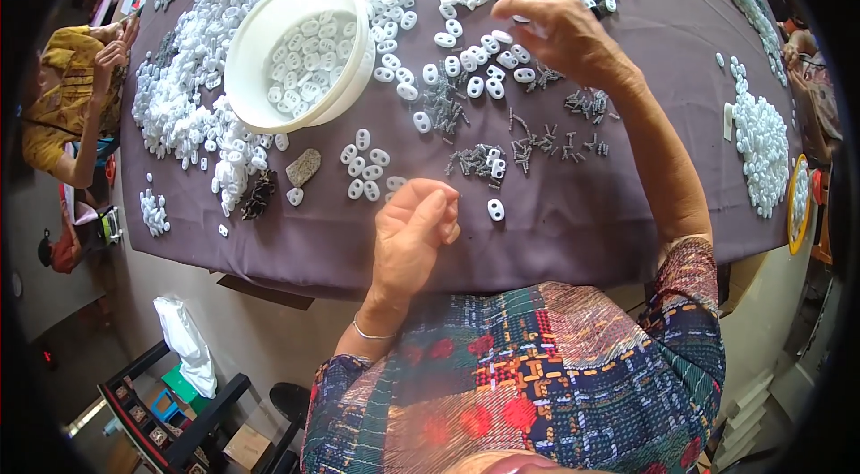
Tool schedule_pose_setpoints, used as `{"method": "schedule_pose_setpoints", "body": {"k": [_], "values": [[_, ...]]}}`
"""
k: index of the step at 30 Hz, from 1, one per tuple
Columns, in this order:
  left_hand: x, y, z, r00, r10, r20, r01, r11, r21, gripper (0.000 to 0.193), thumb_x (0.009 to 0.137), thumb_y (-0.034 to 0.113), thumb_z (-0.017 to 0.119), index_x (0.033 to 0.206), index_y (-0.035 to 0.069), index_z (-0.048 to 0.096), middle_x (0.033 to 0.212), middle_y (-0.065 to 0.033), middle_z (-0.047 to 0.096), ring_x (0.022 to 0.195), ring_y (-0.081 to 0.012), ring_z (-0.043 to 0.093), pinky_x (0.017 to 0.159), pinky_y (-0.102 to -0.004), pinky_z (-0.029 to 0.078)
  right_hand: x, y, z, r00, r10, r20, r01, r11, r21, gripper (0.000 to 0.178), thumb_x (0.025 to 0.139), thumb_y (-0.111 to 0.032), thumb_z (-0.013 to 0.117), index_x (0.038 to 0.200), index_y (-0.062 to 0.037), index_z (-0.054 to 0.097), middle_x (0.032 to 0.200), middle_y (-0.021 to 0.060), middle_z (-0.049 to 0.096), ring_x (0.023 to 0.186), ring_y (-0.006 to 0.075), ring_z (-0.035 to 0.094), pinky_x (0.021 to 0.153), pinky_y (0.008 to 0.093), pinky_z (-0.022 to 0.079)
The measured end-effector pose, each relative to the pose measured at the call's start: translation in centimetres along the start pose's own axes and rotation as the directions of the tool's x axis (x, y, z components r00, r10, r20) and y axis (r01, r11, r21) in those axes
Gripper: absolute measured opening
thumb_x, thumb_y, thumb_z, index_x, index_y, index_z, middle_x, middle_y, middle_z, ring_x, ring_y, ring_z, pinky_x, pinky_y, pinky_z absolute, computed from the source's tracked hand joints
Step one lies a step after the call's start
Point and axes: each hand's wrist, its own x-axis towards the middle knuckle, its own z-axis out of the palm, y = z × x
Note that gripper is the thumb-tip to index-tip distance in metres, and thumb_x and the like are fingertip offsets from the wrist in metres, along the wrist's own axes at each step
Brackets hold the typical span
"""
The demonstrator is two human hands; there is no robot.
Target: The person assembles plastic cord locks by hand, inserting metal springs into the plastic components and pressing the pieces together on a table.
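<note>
Near the table's front edge, my left hand (417,228) is closed, thumb pressed against curled fingers; whatever it may hold is hidden. Farther off to the right, my right hand (564,30) reaches over loose white oval pieces (494,87), each with two holes. Its fingers are bent and apart, and white pieces show by the fingertips. Between the hands lie small grey metal pins (475,160) in loose heaps, and one single white oval piece (496,210) sits nearest me. Several more white pieces (365,168) lie just beyond my left hand.
A cream plastic tub (240,62) holding white pieces stands tilted at the left, amid a large white heap (184,107). A stone (303,168) and a dark crumpled bit (259,194) lie before it. Another heap (760,147) spreads at right. People sit at both sides of the brown-clothed table (305,245).
</note>
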Motion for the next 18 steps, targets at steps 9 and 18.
{"method": "schedule_pose_setpoints", "body": {"k": [9, 18], "values": [[-0.3, -0.1, 0.5, 0.999, 0.024, -0.028, -0.022, 0.998, 0.059, 0.015, 0.090, 0.009, 0.051, 0.101, -0.001, 0.055, 0.079, -0.0042, 0.055, 0.063, -0.0072, 0.047, 0.056, -0.0224, 0.039, -1.5, -0.9, -0.5, 0.998, 0.011, 0.067, -0.011, 1.000, -0.001, 0.013, 0.076, -0.009, 0.065, 0.087, -0.0044, 0.061, 0.079, 0.0066, 0.054, 0.072, 0.0211, 0.055, 0.063, 0.0318, 0.045], [-0.4, -0.6, 0.4, 0.998, 0.065, -0.024, -0.061, 0.988, 0.143, 0.016, 0.091, 0.008, 0.050, 0.103, -0.001, 0.055, 0.082, -0.0051, 0.057, 0.065, -0.0074, 0.050, 0.057, -0.0212, 0.041, 0.4, -1.7, 2.1, 0.984, 0.064, 0.168, -0.066, 0.998, 0.004, 0.016, 0.075, -0.007, 0.062, 0.089, -0.0058, 0.055, 0.086, 0.0095, 0.052, 0.085, 0.0268, 0.053, 0.074, 0.0364, 0.044]]}}
